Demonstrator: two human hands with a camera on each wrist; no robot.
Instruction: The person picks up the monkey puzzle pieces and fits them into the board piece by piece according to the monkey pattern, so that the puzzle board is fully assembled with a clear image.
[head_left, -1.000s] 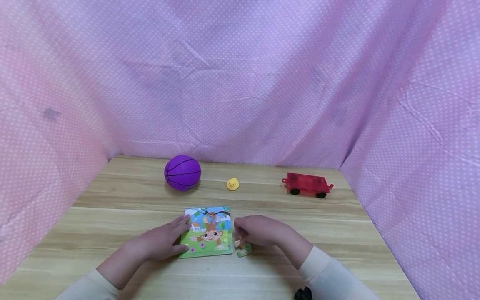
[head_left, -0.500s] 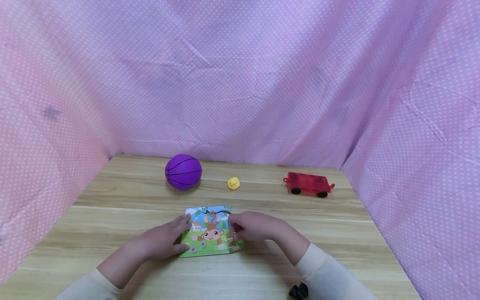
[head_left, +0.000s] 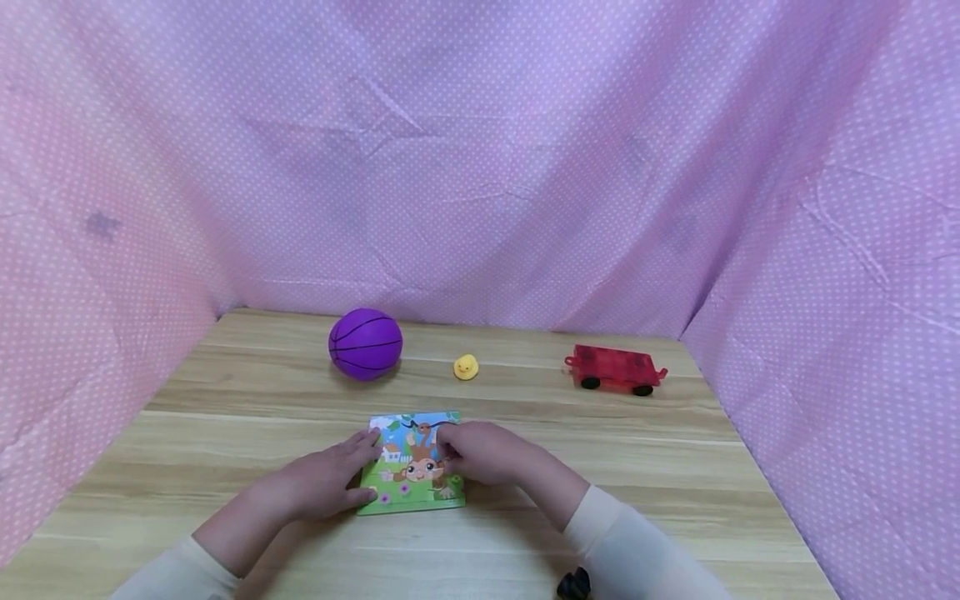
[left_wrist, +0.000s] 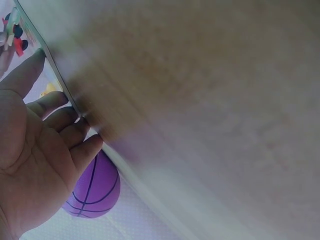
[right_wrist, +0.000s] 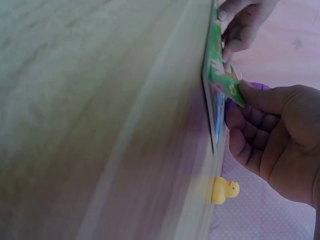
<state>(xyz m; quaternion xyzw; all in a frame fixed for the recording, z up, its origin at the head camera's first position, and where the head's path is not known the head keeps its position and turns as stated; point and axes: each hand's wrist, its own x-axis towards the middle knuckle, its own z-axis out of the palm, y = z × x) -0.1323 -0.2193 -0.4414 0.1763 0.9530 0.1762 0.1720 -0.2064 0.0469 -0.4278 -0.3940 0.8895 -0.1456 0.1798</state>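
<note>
A square jigsaw puzzle [head_left: 405, 497] with a monkey picture lies on the wooden table. My left hand [head_left: 330, 479] rests along its left side, thumb and fingers spread and fairly straight; the left wrist view has the fingertips [left_wrist: 91, 145] right at the board's edge. Over the puzzle's right part, my right hand [head_left: 487, 452] pinches a green puzzle piece [right_wrist: 230, 91] between thumb and forefinger. In the right wrist view this piece is tilted, one end close to the board's surface and the other raised. The right fingers hide part of the picture in the head view.
Behind the puzzle stand a purple ball [head_left: 365, 345] with black lines, a small yellow toy duck [head_left: 466, 367] and a red toy wagon [head_left: 615, 368]. A black object [head_left: 574, 583] lies by the right sleeve. Pink dotted cloth [head_left: 480, 167] surrounds the table.
My right hand has carried the puzzle piece leftward, from the table beside the puzzle to over its right part. The left hand has stayed at the left side.
</note>
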